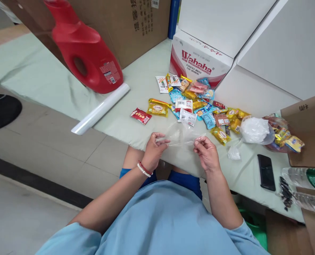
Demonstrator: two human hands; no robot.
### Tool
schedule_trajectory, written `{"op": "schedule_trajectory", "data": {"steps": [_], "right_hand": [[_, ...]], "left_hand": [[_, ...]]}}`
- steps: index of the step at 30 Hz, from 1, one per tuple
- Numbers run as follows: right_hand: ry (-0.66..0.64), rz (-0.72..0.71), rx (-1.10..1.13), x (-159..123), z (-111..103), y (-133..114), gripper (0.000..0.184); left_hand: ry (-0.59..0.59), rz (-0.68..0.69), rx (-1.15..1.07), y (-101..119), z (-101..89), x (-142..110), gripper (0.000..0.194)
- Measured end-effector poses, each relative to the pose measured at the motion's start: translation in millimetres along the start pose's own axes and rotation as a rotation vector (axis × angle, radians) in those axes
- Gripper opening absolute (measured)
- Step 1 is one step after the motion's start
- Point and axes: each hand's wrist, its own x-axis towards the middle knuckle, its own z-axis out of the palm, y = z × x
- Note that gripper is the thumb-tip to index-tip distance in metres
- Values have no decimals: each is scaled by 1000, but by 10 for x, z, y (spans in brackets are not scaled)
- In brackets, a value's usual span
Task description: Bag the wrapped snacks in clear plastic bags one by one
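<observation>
A clear plastic bag (181,136) is stretched between my two hands, just above the table's front edge. My left hand (156,147), with bead bracelets at the wrist, pinches the bag's left end. At its right end, the fingers of my right hand (204,150) are closed on the film. Beyond the bag lies a loose pile of small wrapped snacks, among them a yellow packet (158,108), a red packet (141,115), a white packet (187,117) and a blue packet (208,120).
A red jug (93,53) and a white roll (101,108) lie to the left. Behind the snacks stands a Wahaha carton (197,60). On the right are a bowl with white plastic (255,130), a phone (266,172), plastic bottles (298,177) and a cardboard box (309,131).
</observation>
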Motion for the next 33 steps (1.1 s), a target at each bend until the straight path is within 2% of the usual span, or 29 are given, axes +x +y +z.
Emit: {"op": "schedule_trajectory", "data": {"steps": [3,6,8,9,11,12,14,17,20,23,25,28,29,31,33], "right_hand": [[-71,-87,-157,-73,-20,83,24],[-181,-156,-286,-128,-78,76,19],[-258,-208,-360,-162,-130,33,16],[-287,-239,-401,-181,-159,14,15],[-301,-304,-476,-227,-229,6,14],[-282,-323,-502,-257,-271,25,14],[-192,-298,-524,-328,-380,104,16],[-109,-113,-514,-441,-597,255,25],[-142,33,-524,-490,-825,280,30],[-43,-48,-542,-421,-925,125,33],[-19,-174,-578,-325,-856,-7,42],[-116,-297,-686,-160,-579,-100,64],[-145,-306,-703,-105,-475,-91,60],[-145,-281,-658,-1,-313,-32,37],[-43,-207,-499,93,-256,43,28]], "left_hand": [[-69,-21,-40,34,-21,50,68],[-31,2,136,119,16,153,86],[-13,6,304,154,79,257,81],[-25,3,352,159,122,312,68],[-42,-9,340,149,222,409,39],[-30,-23,283,141,274,445,36],[25,-80,119,135,365,488,41],[55,-194,-72,168,442,501,49],[-49,-259,-60,226,461,488,62],[-221,-279,101,287,492,448,77],[-285,-234,241,328,538,395,83],[-405,-137,423,382,613,290,87],[-457,-121,459,393,627,260,88],[-521,-137,468,403,618,225,89],[-496,-237,383,399,556,238,90]]}}
